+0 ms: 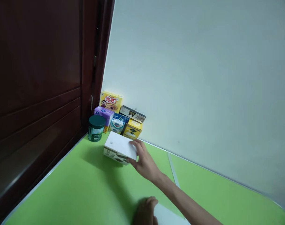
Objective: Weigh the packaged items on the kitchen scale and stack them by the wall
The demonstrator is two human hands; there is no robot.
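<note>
My right hand (144, 159) grips the right end of a white box (121, 145) with dark printing on its front side. The box is slightly tilted, in front of a group of packages by the wall. Low in the picture is my left hand (145, 211), dark and partly cut off, its fingers curled together. It lies against the edge of a flat white thing (169, 215); what its fingers hold, if anything, is hidden. Just left of the white box stands a green jar (95, 128) with a dark lid. Behind the box are a yellow COME ON box (133, 128) and a white-and-blue box (117, 125).
A purple soft pack (105, 114), a yellow snack box (111, 101) and a long black-and-silver toothpaste box (132, 113) crowd the corner. Dark wooden door (39, 78) to the left, pale wall (198, 78) behind. A pale strip (173, 170) crosses the green surface (86, 190).
</note>
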